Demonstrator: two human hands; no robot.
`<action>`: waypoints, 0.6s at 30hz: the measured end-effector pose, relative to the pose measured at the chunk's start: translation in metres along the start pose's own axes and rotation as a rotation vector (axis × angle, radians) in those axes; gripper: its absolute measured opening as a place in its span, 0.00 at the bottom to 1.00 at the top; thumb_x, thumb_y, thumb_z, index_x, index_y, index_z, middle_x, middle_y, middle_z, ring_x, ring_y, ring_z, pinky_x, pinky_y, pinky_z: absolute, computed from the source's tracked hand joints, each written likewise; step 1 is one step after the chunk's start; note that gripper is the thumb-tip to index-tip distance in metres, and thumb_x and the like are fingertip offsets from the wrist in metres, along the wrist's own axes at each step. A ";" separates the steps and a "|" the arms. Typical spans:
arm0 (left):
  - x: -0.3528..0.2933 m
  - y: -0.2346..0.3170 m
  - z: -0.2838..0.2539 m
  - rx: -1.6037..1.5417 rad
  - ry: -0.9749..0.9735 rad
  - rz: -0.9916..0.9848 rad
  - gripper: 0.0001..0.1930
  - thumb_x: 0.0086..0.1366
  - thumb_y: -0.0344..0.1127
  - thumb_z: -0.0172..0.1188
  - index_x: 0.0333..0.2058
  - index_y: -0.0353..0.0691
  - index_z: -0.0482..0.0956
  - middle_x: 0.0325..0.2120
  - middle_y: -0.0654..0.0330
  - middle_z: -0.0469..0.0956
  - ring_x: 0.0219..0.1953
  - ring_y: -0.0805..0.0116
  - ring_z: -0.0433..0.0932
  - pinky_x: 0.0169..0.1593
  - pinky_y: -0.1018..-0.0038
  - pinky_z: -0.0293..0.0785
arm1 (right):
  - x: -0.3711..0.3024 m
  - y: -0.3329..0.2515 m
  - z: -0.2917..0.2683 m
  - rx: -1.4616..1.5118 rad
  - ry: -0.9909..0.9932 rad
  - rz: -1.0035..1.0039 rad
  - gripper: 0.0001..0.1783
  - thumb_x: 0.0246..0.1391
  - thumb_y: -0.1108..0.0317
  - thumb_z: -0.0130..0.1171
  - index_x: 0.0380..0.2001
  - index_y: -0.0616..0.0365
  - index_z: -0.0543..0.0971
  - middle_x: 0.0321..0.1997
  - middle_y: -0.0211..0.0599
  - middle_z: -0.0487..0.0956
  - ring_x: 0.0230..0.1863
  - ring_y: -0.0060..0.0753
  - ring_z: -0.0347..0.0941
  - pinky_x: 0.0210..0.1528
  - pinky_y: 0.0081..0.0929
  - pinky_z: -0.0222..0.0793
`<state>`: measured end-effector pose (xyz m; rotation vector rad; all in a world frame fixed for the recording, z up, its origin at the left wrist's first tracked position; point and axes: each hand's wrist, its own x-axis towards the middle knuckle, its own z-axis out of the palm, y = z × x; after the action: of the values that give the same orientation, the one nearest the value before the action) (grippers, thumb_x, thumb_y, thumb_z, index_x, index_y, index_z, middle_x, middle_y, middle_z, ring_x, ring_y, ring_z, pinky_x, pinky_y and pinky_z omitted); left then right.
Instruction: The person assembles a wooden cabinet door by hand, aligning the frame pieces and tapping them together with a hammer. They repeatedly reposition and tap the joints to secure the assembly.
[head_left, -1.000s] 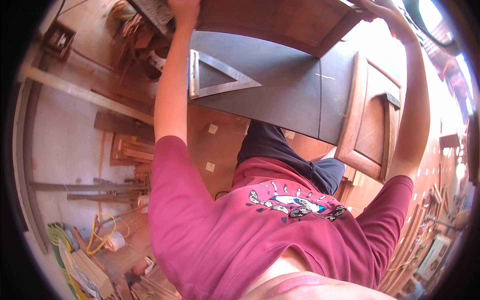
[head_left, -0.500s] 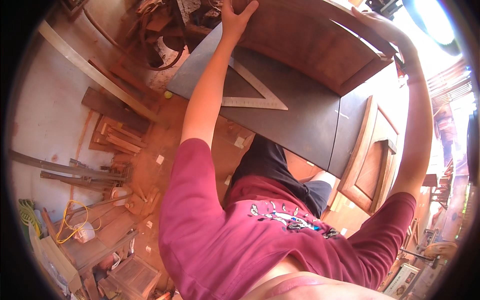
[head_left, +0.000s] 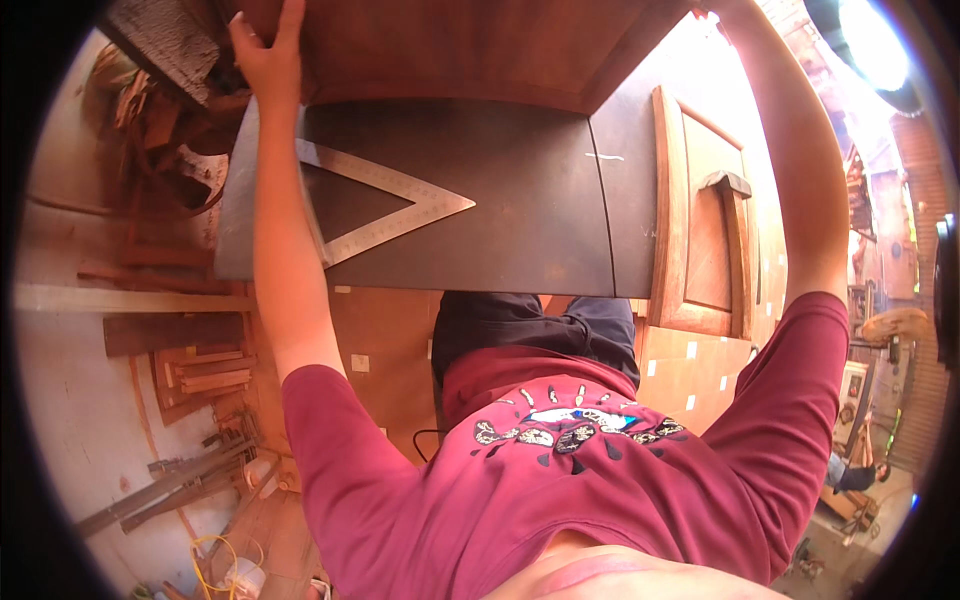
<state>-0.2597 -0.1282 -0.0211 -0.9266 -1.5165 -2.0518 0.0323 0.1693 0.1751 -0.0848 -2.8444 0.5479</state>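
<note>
A large reddish-brown framed wooden panel stands tilted at the far edge of the dark work table. My left hand grips its left end, thumb and a finger spread against the wood, the other fingers hidden. My right hand is at its upper right corner, cut off by the picture's top, so its fingers barely show. Flat on the table in front of the panel lies a metal triangular set square, near my left forearm. To the right a smaller wooden panel door lies with a hammer on it.
Wood offcuts and long boards lean at the left wall. A yellow cord hangs over a white bucket at lower left. Another person is far off at lower right. A bright lamp or opening glares at upper right.
My view has turned and I now face the table squarely. The large panel sits higher in view, and both hands have stayed at its ends. The set square and hammer lie where they were.
</note>
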 end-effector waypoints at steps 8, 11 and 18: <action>-0.023 0.008 0.052 -0.044 -0.101 -0.012 0.34 0.65 0.40 0.72 0.62 0.30 0.66 0.55 0.50 0.75 0.56 0.64 0.74 0.60 0.69 0.69 | -0.007 0.020 -0.016 -0.108 -0.014 0.084 0.33 0.58 0.48 0.69 0.58 0.60 0.79 0.57 0.36 0.80 0.60 0.29 0.73 0.63 0.27 0.65; -0.025 0.015 0.048 0.039 -0.117 -0.014 0.41 0.63 0.39 0.72 0.68 0.28 0.61 0.59 0.46 0.72 0.60 0.60 0.72 0.63 0.67 0.68 | 0.006 0.041 -0.014 -0.121 -0.016 0.088 0.34 0.58 0.48 0.69 0.59 0.60 0.78 0.57 0.36 0.80 0.60 0.30 0.72 0.64 0.27 0.65; -0.022 0.029 0.027 0.031 -0.102 -0.033 0.39 0.63 0.38 0.72 0.66 0.28 0.64 0.58 0.47 0.74 0.59 0.59 0.74 0.63 0.65 0.68 | 0.024 0.043 -0.002 -0.170 -0.011 0.041 0.35 0.57 0.48 0.70 0.60 0.62 0.77 0.59 0.37 0.79 0.62 0.31 0.72 0.64 0.28 0.65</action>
<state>-0.2175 -0.1133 -0.0131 -1.0150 -1.6221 -2.0258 0.0099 0.2126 0.1666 -0.1708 -2.9003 0.3148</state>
